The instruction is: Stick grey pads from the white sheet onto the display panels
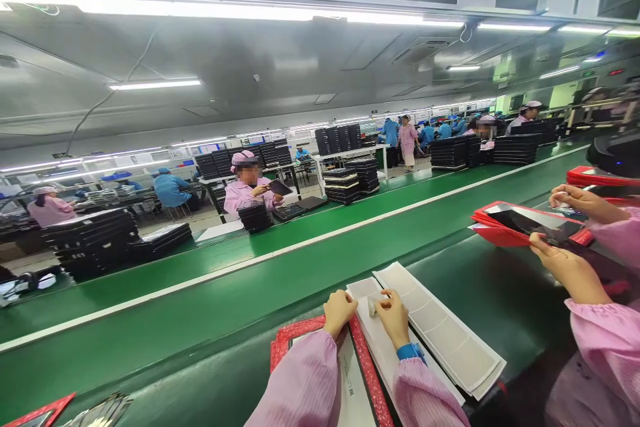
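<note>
White paper strips (440, 330) lay fanned out on the green conveyor table (200, 347), at its near edge and directly in front of the person. Their surface carried a row of pale grey rectangles. The person's left hand (339, 312) was curled above the near end of the strips, beside a red-edged frame (295, 340), and I could not tell whether it gripped anything. The right hand (393, 317) was narrowed to a pinch on a small white piece (373, 305), just beside the strips. Pink sleeves (300, 380) covered both forearms.

Further right along the near edge of the same table, a co-worker's two hands (573, 233) held a red-edged dark panel (525, 223) tilted up off the belt. Beyond the far side of the table, a second worker in pink (247, 190) held a dark tablet (279, 187). Stacks of black trays (343, 187) stood on that side, and more workers in pink and blue moved about well behind them.
</note>
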`<state>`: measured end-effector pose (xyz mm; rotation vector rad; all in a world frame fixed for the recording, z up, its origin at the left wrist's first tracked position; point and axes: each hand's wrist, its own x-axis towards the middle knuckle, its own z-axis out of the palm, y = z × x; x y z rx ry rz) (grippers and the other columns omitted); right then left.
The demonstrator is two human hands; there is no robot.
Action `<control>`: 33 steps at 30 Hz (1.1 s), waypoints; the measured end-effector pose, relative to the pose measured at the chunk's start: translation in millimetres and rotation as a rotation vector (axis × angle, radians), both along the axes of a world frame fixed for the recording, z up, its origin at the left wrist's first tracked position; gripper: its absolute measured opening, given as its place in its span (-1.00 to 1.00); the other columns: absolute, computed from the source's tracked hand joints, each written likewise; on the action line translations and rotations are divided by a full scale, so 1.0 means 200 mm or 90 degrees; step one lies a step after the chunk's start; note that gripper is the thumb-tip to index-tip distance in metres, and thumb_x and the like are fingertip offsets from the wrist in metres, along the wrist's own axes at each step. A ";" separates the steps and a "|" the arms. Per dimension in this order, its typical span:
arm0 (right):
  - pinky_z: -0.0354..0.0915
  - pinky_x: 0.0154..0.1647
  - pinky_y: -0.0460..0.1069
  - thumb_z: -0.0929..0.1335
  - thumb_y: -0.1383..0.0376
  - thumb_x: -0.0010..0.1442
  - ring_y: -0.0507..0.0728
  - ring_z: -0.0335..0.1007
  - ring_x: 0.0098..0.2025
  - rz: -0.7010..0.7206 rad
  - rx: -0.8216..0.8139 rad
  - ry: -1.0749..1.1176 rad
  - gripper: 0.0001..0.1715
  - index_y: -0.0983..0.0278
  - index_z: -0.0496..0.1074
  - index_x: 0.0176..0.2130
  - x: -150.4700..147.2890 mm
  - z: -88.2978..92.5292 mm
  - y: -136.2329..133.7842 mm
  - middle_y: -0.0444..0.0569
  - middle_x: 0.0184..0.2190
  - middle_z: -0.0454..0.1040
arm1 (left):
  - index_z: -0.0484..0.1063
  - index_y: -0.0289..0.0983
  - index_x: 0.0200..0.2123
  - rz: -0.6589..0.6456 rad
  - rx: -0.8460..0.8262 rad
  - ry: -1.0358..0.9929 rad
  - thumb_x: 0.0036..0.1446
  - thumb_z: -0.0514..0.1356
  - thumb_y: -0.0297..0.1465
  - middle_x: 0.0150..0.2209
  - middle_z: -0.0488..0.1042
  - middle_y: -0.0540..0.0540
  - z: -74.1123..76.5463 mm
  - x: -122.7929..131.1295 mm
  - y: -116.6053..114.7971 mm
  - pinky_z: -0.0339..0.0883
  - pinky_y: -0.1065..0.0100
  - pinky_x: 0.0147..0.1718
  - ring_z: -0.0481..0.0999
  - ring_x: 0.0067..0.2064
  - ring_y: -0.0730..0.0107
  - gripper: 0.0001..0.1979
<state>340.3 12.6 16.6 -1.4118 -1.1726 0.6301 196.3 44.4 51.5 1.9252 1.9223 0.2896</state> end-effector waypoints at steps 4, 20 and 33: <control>0.21 -0.38 -0.03 0.29 0.31 -0.19 0.14 0.40 -0.53 -0.036 -0.019 -0.084 -0.63 0.22 0.27 -0.26 0.14 0.10 0.02 -0.24 -0.69 0.41 | 0.33 -0.30 -0.09 0.070 -0.039 0.065 0.15 0.12 -0.29 -0.09 0.39 -0.11 0.02 0.03 0.01 0.33 0.13 -0.14 0.42 -0.11 0.30 -0.71; 0.22 -0.40 -0.09 0.29 0.25 0.03 0.04 0.36 -0.51 -0.020 0.073 -0.189 -0.64 0.20 0.16 -0.13 0.20 0.64 -0.39 -0.19 -0.52 0.46 | 0.33 -0.19 -0.22 -0.041 0.223 -0.079 0.06 0.11 -0.22 -0.22 0.47 0.03 0.48 0.04 -0.49 0.23 0.37 -0.18 0.44 -0.19 0.42 -0.76; 0.27 -0.36 -0.04 0.32 0.15 0.09 0.04 0.31 -0.37 0.149 0.161 -0.121 -0.76 0.21 0.27 -0.25 -0.21 0.41 -0.80 -0.08 -0.31 0.39 | 0.46 -0.13 -0.37 -0.017 0.438 -0.129 0.05 0.14 -0.43 -0.44 0.53 0.08 0.42 -0.17 -1.03 0.16 0.32 -0.37 0.41 -0.45 0.41 -0.89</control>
